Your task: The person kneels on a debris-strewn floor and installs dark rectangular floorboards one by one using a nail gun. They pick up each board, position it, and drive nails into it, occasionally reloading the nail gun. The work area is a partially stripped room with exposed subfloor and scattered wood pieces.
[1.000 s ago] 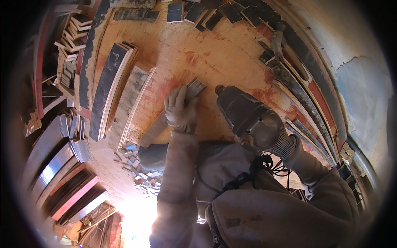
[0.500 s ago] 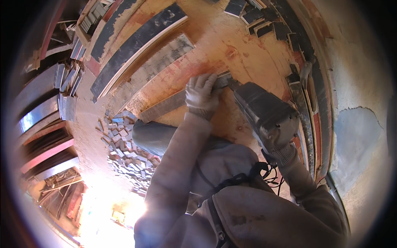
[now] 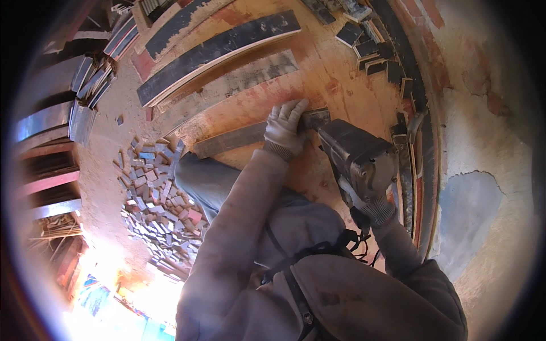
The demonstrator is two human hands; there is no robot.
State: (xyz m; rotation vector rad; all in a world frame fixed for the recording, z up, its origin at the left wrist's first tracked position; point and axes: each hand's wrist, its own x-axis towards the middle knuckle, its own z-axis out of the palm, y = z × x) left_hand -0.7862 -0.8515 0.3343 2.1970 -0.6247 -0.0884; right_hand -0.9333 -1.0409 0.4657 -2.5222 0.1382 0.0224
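My left hand, in a pale knit glove, is closed over a narrow dark board strip that lies slantwise on a wooden surface. The strip's right end sticks out past my fingers. My right hand, also gloved, grips the rear of a bulky dark power tool. The tool's front sits close to the strip's right end; its working part is hidden under the body, so I cannot tell whether it touches the strip. My trigger finger is hidden as well.
Long dark-faced boards lie beyond the strip. A heap of small cut blocks spreads left of my knee. Stacked offcuts sit at the far right, along the wall. Piled boards stand on the left.
The whole view has shifted and turned slightly. My left hand stays on the strip, and the power tool stays close to its right end in my right hand.
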